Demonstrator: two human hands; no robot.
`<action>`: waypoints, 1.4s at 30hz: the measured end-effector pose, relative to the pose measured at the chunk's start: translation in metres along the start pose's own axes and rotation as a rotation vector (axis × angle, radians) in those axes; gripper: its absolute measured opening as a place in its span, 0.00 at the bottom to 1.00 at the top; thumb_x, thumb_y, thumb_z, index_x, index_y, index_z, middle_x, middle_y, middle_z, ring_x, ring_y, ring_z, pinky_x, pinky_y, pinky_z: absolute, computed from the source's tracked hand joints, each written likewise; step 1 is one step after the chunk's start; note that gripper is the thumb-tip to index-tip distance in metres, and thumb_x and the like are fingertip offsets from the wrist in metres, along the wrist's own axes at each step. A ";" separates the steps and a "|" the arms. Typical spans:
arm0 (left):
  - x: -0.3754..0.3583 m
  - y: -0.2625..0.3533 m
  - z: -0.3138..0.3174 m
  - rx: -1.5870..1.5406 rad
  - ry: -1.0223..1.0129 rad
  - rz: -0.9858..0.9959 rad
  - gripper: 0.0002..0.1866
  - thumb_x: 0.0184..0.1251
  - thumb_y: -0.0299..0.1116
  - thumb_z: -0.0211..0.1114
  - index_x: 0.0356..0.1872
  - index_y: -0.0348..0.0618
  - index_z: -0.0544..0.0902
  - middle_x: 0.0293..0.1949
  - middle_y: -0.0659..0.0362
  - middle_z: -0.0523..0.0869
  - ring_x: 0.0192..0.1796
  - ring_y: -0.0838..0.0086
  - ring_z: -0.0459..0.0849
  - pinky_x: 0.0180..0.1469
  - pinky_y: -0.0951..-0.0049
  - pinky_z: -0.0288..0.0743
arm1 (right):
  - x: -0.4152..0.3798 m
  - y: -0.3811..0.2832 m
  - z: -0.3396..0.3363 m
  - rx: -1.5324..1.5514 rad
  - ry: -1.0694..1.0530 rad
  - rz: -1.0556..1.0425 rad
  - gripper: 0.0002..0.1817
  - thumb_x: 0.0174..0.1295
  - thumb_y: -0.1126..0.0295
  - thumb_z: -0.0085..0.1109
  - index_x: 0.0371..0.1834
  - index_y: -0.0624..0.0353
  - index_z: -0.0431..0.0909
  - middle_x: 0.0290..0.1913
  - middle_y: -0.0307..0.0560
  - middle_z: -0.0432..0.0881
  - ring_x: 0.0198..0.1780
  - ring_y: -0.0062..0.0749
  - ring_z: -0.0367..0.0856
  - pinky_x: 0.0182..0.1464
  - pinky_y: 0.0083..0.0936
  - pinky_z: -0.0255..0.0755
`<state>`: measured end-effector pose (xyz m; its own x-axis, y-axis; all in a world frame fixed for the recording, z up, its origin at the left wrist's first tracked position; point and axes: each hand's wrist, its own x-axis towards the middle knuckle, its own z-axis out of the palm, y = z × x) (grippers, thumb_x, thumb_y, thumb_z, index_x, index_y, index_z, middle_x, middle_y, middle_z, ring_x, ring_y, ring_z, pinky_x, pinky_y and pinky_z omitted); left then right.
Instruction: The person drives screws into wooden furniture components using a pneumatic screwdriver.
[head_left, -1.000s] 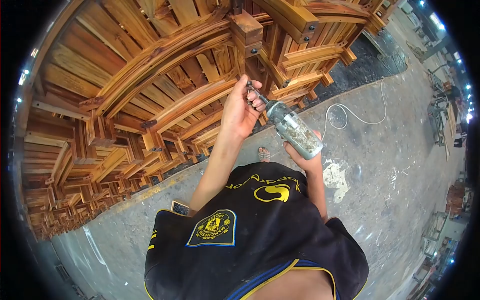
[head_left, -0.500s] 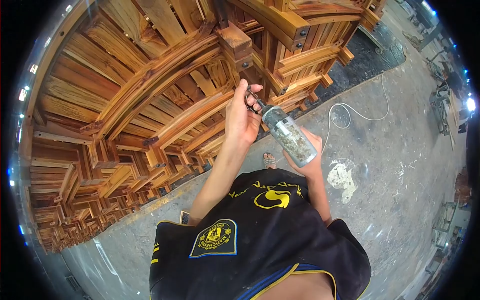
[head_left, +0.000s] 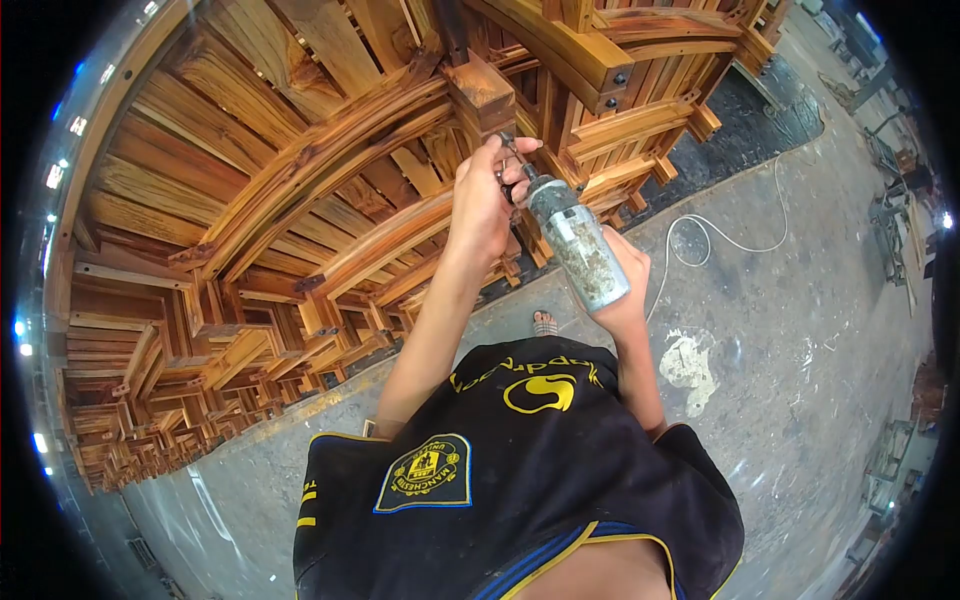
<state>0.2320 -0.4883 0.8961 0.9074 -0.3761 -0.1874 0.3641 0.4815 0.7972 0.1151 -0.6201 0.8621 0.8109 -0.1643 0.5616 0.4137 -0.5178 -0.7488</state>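
On the left we see a tall stack of brown slatted wooden furniture, parts set close together, prob. to save room.

Next we see the bare left hand, palm up, w/ its fingers curled in a narrow grip round the thin dark front end of the worn, silver-grey, tube-shaped power tool. We think it's there to keep that end steady. Can't tell if a small part is pinched there too. The fingertips look near a square brown wooden block; we can't tell if they touch.

The tool sits between the two hands, up off the floor, tilted w/ its thin end up by the stack & its fat end down toward us. Below it we see a foot in a striped sandal.

The bare right hand wraps the fat end from the far side, prob. b/c most of the weight is there.

Further right, a thin white cord lies loose in a loop on the grey floor, prob. so it won't pull.
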 end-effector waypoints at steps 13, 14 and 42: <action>0.014 0.012 -0.007 -0.063 -0.179 -0.068 0.18 0.62 0.25 0.41 0.50 0.34 0.73 0.15 0.71 0.59 0.15 0.84 0.55 0.18 0.81 0.51 | 0.019 0.014 0.000 0.097 -0.011 -0.002 0.20 0.37 0.77 0.62 0.38 0.70 0.77 0.34 0.53 0.82 0.34 0.36 0.83 0.41 0.23 0.73; 0.014 0.012 -0.007 -0.064 -0.178 -0.068 0.18 0.62 0.25 0.41 0.50 0.34 0.73 0.15 0.71 0.59 0.15 0.84 0.55 0.18 0.81 0.51 | 0.018 0.014 0.000 0.098 -0.012 -0.001 0.20 0.37 0.77 0.62 0.38 0.70 0.77 0.34 0.53 0.82 0.34 0.36 0.83 0.41 0.23 0.73; 0.069 0.067 -0.022 1.187 0.431 0.572 0.27 0.59 0.29 0.45 0.60 0.30 0.56 0.36 0.35 0.81 0.40 0.47 0.82 0.47 0.58 0.72 | 0.011 0.005 0.005 0.147 0.039 0.130 0.15 0.41 0.77 0.63 0.36 0.65 0.79 0.32 0.46 0.83 0.34 0.32 0.82 0.42 0.24 0.71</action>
<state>0.3238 -0.4649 0.9244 0.9401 0.0198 0.3403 -0.2735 -0.5520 0.7877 0.1286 -0.6204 0.8627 0.8459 -0.2556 0.4680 0.3649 -0.3625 -0.8576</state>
